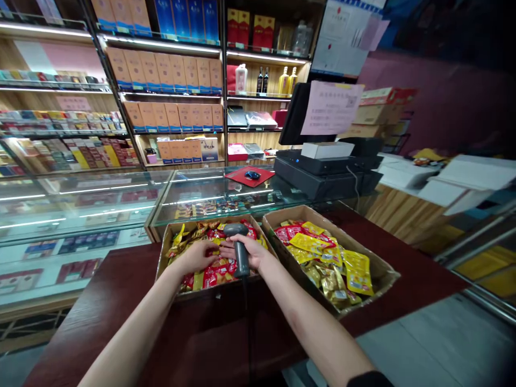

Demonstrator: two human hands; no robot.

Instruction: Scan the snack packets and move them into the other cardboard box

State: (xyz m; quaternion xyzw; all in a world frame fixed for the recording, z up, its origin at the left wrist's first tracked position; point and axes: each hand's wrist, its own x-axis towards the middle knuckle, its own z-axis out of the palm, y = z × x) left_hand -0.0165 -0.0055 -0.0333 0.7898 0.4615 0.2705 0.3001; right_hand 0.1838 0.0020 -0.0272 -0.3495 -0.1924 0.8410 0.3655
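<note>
My right hand [255, 251] holds a dark grey barcode scanner [242, 260] by its handle, above the left cardboard box [162, 263]. Some of its fingers stretch out to the left behind the handle. The scanner stands upright, head uppermost, and its cord hangs down toward me. My left hand [197, 256] is at the same box with fingers curled inward, close to the right fingertips. Whatever may be between its fingers is hidden. Red, yellow and gold snack packets [217, 274] fill this box, partly covered by both hands.
A second cardboard box [379, 263] of yellow, red and gold packets stands at right on the dark red table [133, 290]. Behind lies a glass counter [169, 201] with a mouse [252, 175] and a monitor [298, 115]. Shelves of boxed goods line the back.
</note>
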